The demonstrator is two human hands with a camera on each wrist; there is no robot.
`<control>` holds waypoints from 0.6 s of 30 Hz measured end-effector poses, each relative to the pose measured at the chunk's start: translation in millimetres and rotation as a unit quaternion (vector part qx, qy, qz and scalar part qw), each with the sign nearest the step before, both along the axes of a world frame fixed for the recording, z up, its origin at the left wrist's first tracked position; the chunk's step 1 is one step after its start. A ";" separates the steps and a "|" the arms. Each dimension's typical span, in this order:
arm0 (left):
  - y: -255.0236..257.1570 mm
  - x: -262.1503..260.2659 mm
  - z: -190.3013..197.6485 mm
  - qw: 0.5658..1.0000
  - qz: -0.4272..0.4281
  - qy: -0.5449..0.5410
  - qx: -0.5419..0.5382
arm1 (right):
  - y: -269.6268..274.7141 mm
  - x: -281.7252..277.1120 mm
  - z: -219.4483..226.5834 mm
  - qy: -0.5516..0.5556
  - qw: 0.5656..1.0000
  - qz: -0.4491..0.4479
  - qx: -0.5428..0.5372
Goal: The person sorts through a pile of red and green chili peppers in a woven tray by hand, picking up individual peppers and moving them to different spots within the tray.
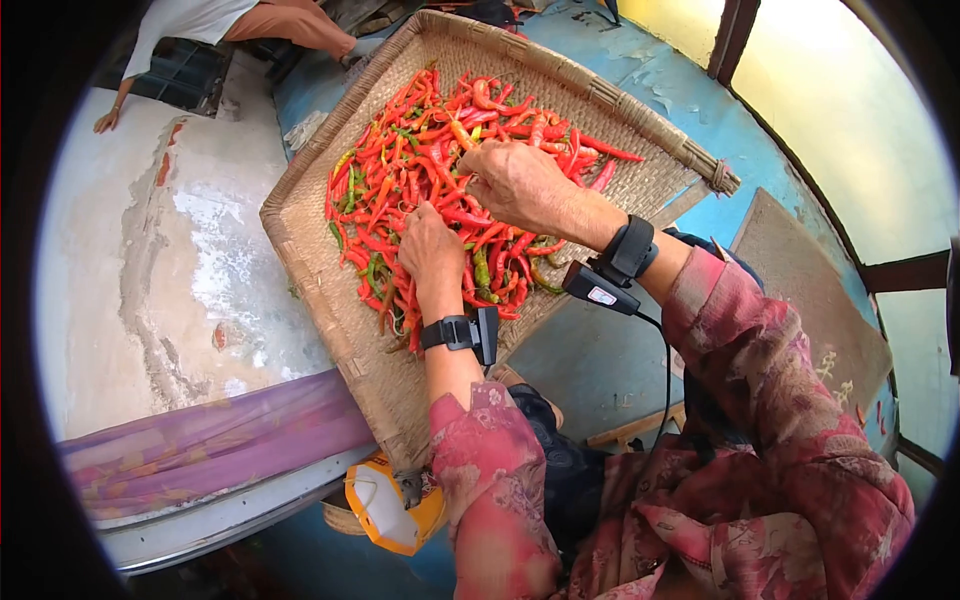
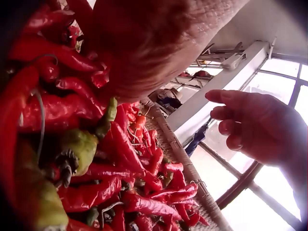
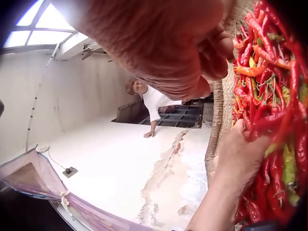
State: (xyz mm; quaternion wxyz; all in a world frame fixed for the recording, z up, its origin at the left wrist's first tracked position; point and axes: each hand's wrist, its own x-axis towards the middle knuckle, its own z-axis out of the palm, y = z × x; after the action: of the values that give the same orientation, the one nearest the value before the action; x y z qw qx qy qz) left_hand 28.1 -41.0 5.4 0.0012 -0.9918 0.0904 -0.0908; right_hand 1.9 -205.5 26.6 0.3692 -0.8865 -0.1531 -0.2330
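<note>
A heap of chili peppers point(image 1: 400, 180), mostly red with some green and orange, lies in a woven tray point(image 1: 300, 225). My left hand point(image 1: 433, 255) is down at the near left part of the heap. In the right wrist view, the left hand point(image 3: 240, 156) pinches a red chili pepper point(image 3: 269, 124) between thumb and fingers; the head view hides its fingertips. My right hand point(image 1: 525, 185) hovers over the heap, farther right. From the left wrist, the right hand point(image 2: 260, 125) shows loosely bent fingers with nothing between them.
A pale ledge point(image 1: 150, 270) with worn plaster runs along the left, a purple cloth point(image 1: 220, 440) over its near edge. A person in a white top point(image 3: 159, 103) leans there. A yellow-and-white container point(image 1: 390, 510) stands below the tray. Windows point(image 1: 850, 120) line the right.
</note>
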 end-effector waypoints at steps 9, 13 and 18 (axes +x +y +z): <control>75.6 -20.8 26.3 0.914 0.045 0.002 -0.403 | 17.3 -5.3 4.3 0.058 0.995 0.082 0.019; 89.0 -39.9 33.4 0.768 0.012 0.049 -0.639 | 48.2 -9.4 3.2 0.075 0.984 0.151 0.060; 68.8 -53.8 41.3 0.761 -0.027 0.060 -0.646 | 77.0 -17.8 4.2 0.118 0.969 0.207 0.073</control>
State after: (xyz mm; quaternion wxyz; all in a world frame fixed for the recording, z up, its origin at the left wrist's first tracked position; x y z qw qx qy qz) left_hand -25.7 27.8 46.8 -0.6473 -0.7583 0.0369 -0.0678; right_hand -15.9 -128.5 30.8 0.4888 -0.8274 -0.2707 -0.0559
